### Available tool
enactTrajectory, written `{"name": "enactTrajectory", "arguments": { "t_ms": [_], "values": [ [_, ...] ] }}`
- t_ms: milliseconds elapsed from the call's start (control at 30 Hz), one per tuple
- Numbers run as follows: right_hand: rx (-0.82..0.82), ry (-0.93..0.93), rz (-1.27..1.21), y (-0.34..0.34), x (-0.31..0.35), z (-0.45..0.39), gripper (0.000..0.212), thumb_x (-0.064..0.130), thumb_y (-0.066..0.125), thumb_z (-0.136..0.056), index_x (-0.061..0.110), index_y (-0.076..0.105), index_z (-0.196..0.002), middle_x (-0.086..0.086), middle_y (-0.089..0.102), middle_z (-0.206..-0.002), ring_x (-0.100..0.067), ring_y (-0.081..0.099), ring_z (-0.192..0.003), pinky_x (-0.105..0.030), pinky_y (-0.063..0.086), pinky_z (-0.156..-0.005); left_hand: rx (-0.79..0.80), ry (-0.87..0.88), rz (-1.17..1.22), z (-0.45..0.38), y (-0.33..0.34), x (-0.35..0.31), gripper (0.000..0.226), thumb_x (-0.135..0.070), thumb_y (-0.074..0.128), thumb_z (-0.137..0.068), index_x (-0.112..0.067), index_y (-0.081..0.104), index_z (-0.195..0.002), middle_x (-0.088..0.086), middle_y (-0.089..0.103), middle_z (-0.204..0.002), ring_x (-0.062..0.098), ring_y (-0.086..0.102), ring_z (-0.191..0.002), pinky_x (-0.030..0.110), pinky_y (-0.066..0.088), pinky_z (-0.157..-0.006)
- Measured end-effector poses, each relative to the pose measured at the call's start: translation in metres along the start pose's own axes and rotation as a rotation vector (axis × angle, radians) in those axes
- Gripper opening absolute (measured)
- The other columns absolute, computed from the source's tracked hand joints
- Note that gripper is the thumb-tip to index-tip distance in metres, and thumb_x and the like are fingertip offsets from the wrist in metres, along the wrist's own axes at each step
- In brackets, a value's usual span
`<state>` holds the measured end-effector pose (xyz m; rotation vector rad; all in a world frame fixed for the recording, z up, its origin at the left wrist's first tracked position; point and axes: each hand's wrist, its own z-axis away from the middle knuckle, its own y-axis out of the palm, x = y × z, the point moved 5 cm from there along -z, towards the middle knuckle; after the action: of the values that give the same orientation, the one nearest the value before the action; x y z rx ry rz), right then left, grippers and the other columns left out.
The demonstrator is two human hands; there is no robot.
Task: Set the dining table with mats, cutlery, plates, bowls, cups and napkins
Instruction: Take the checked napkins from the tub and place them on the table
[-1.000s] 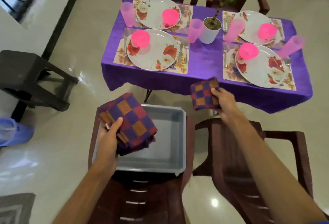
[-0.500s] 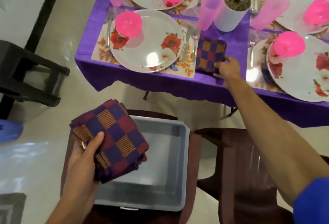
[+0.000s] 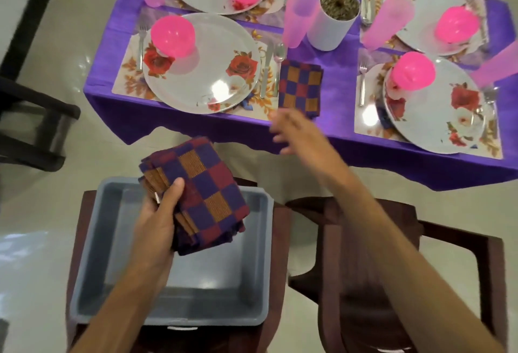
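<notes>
Our left hand (image 3: pixel 157 221) grips the stack of checked napkins (image 3: pixel 196 198) over the grey tub (image 3: pixel 252 291); our right hand (image 3: pixel 297 131), blurred, looks open and empty. The placed napkin (image 3: pixel 301 86), at three o'clock of the near-left plate (image 3: pixel 201 64), lies near the desk (image 3: pixel 336 72) edge, so a passing sleeve could drag it off.

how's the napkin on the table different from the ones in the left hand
The napkin on the table is a single folded piece lying flat beside the spoon, untouched; the napkins in the left hand are a thicker stack, gripped and tilted above the grey tub. Both share one purple, red and orange check.
</notes>
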<state>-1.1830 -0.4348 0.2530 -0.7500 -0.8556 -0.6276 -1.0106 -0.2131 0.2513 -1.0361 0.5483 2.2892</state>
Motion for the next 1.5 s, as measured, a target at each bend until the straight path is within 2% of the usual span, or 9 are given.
{"name": "enactTrajectory", "arguments": {
  "t_ms": [67,133,233,433,733,867,1100,1267,1500],
  "values": [
    [0.282,-0.007,-0.044,0.04,0.005,0.056,0.06,0.061,0.068,-0.091,0.038,0.048,-0.143,0.02,0.064,-0.128,0.004,0.064,-0.113,-0.029,0.055,-0.098,0.068,-0.071,0.082,0.002,0.026,0.009,0.056,-0.064,0.036,-0.103,-0.028,0.068,-0.132,0.002,0.077,-0.123,0.023,0.074,-0.113,0.047,0.056,-0.096],
    [0.213,-0.09,0.032,0.055,-0.006,0.084,0.068,0.052,0.076,-0.088,0.035,0.043,-0.145,0.016,0.062,-0.131,0.0,0.062,-0.117,-0.026,0.054,-0.099,0.08,-0.165,0.16,0.003,0.047,0.019,0.073,-0.072,0.024,-0.101,-0.022,0.071,-0.13,0.008,0.076,-0.124,0.027,0.074,-0.114,0.048,0.053,-0.099],
    [0.015,0.009,-0.229,0.046,-0.029,0.098,0.061,0.04,0.082,-0.087,0.027,0.053,-0.138,0.007,0.069,-0.126,-0.009,0.068,-0.114,-0.035,0.056,-0.099,0.104,-0.233,0.169,0.009,0.073,0.032,0.068,-0.068,0.034,-0.102,-0.018,0.071,-0.13,0.012,0.075,-0.125,0.03,0.073,-0.115,0.052,0.052,-0.105],
    [-0.035,0.139,-0.658,0.013,-0.065,0.107,0.033,0.025,0.071,-0.097,0.012,0.068,-0.127,-0.009,0.076,-0.119,-0.028,0.072,-0.111,-0.041,0.058,-0.097,0.307,-0.209,0.014,0.023,0.117,0.036,0.039,-0.04,0.056,-0.105,-0.018,0.067,-0.136,0.012,0.075,-0.126,0.031,0.071,-0.118,0.052,0.053,-0.107],
    [-0.459,0.075,-0.455,-0.072,-0.095,0.106,0.023,0.024,0.067,-0.101,0.007,0.058,-0.114,-0.008,0.078,-0.104,-0.021,0.077,-0.093,-0.037,0.063,-0.069,0.114,-0.082,-0.035,0.018,0.128,0.037,0.024,-0.032,0.062,-0.103,-0.025,0.066,-0.126,-0.001,0.081,-0.107,0.019,0.078,-0.098,0.035,0.065,-0.075],
    [-0.538,0.088,-0.371,-0.115,-0.097,0.066,0.019,0.018,0.064,-0.101,0.011,0.057,-0.117,0.0,0.078,-0.096,-0.014,0.076,-0.08,-0.025,0.054,-0.051,0.068,-0.046,-0.054,0.013,0.101,0.03,0.026,-0.036,0.06,-0.104,-0.029,0.065,-0.129,-0.003,0.08,-0.111,0.018,0.077,-0.101,0.046,0.062,-0.089],
    [-0.544,0.002,-0.518,-0.17,-0.064,-0.042,0.022,0.024,0.066,-0.098,0.02,0.054,-0.115,-0.002,0.075,-0.104,-0.013,0.073,-0.075,-0.024,0.053,-0.052,-0.005,-0.004,-0.086,0.004,0.063,0.024,0.032,-0.038,0.059,-0.104,-0.029,0.064,-0.134,-0.003,0.079,-0.114,0.019,0.076,-0.106,0.046,0.06,-0.089],
    [-0.56,0.207,-0.382,-0.168,-0.12,-0.099,0.024,0.002,0.064,-0.09,0.008,0.059,-0.113,-0.016,0.074,-0.111,-0.02,0.074,-0.08,-0.038,0.065,-0.062,-0.004,-0.015,-0.092,0.002,0.048,0.025,0.029,-0.04,0.058,-0.103,-0.03,0.066,-0.129,-0.002,0.079,-0.114,0.021,0.076,-0.105,0.049,0.059,-0.091],
    [-0.629,0.229,-0.332,-0.163,-0.156,-0.101,0.027,-0.003,0.061,-0.096,0.003,0.062,-0.122,-0.008,0.07,-0.107,-0.017,0.073,-0.087,-0.028,0.064,-0.067,-0.015,-0.028,-0.091,0.0,0.035,0.027,0.028,-0.039,0.059,-0.102,-0.031,0.066,-0.127,-0.001,0.079,-0.114,0.021,0.075,-0.105,0.048,0.059,-0.089]
  ]
}}
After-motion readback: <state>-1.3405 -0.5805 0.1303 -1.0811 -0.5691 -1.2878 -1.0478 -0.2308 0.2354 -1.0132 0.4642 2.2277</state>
